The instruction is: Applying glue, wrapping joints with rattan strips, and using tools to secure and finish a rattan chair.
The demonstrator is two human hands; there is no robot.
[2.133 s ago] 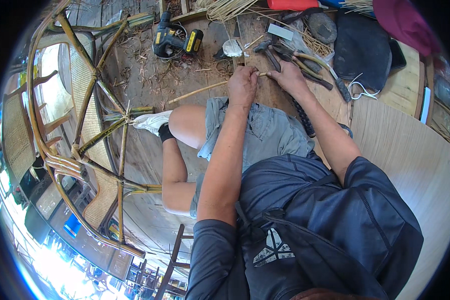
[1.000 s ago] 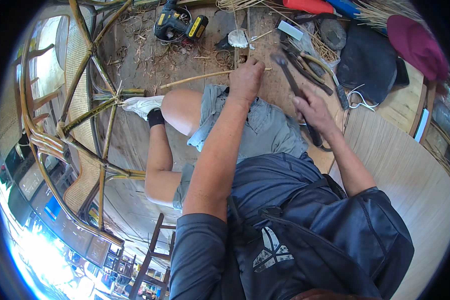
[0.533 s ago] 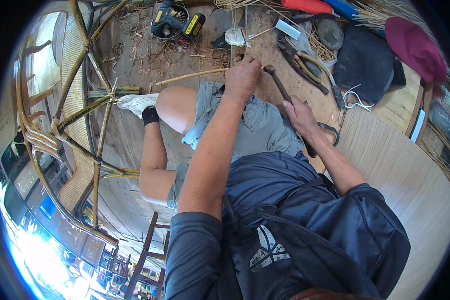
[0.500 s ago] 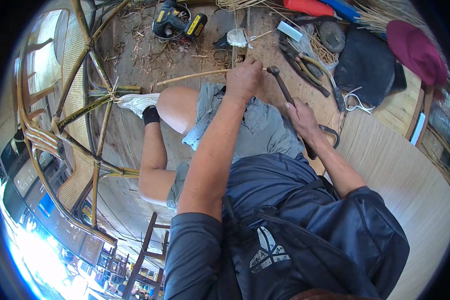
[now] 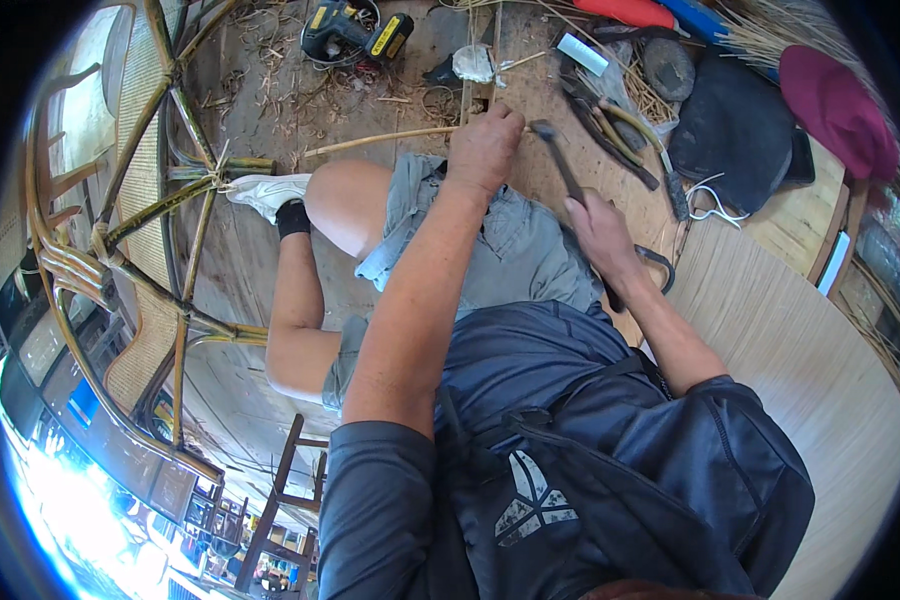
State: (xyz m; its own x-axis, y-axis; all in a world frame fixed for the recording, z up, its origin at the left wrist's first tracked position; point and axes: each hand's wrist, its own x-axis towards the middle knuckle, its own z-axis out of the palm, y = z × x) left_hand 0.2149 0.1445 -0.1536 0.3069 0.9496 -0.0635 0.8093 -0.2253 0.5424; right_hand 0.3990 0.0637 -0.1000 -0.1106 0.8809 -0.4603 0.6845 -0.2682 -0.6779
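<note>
A thin pale cane strip [image 5: 380, 138] runs to the left from my left hand [image 5: 483, 150], whose fingers are closed around its right end. That hand rests low over the wooden boards, just beyond my raised knee. My right hand [image 5: 603, 238] is wrapped around the dark handle of a hammer [image 5: 562, 165]. The hammer's small head lies just right of my left fingers, apart from them. What is under my left fingertips is hidden.
Beyond my hands lie a cordless drill [image 5: 355, 32], cane shavings and a whitish lump [image 5: 473, 63]. Pliers [image 5: 605, 130], a black cap [image 5: 735, 135] and a maroon cap [image 5: 835, 110] are on the right. A bamboo-like chair frame [image 5: 160, 210] stands at left, against my shoe.
The whole view has shifted slightly. My left hand still grips the cane strip, and the hammer head sits marginally farther from me, with its handle still in my right hand.
</note>
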